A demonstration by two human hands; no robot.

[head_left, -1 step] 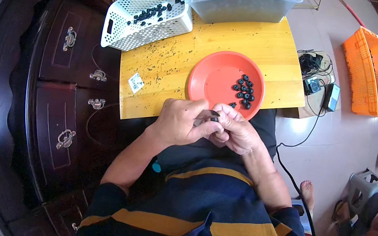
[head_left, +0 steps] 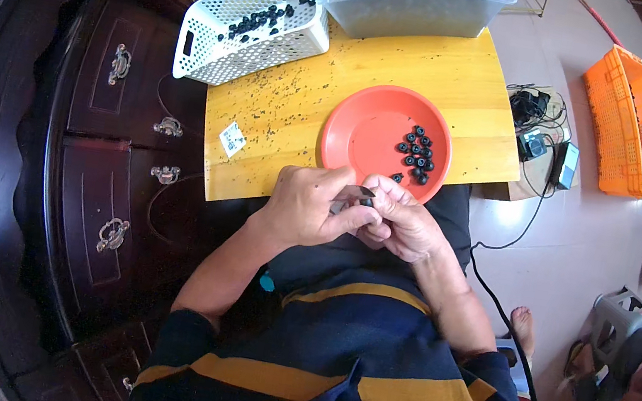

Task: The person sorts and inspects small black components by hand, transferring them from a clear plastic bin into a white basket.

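Observation:
My left hand point(head_left: 305, 205) and my right hand point(head_left: 403, 220) meet just in front of the red basin point(head_left: 349, 129), at the table's near edge. From between my left fingers a thin dark blade point(head_left: 354, 192) reaches toward the right hand; its handle is hidden. A small round black piece point(head_left: 367, 203) shows at my fingertips, mostly covered, pinched by the right hand beside the left thumb. Both hands are closed. Several black ring-like pieces point(head_left: 421, 152), each with a hole, lie on the right side of the basin.
Behind stand a white perforated basket point(head_left: 251, 55) with scattered black pieces and a clear plastic bin point(head_left: 407, 25) heaped with them. Dark crumbs and a small white packet point(head_left: 231, 139) lie on the yellow table point(head_left: 293, 112). Cables point(head_left: 525, 107) and an orange crate point(head_left: 623, 122) are right; dark drawers point(head_left: 99, 199) left.

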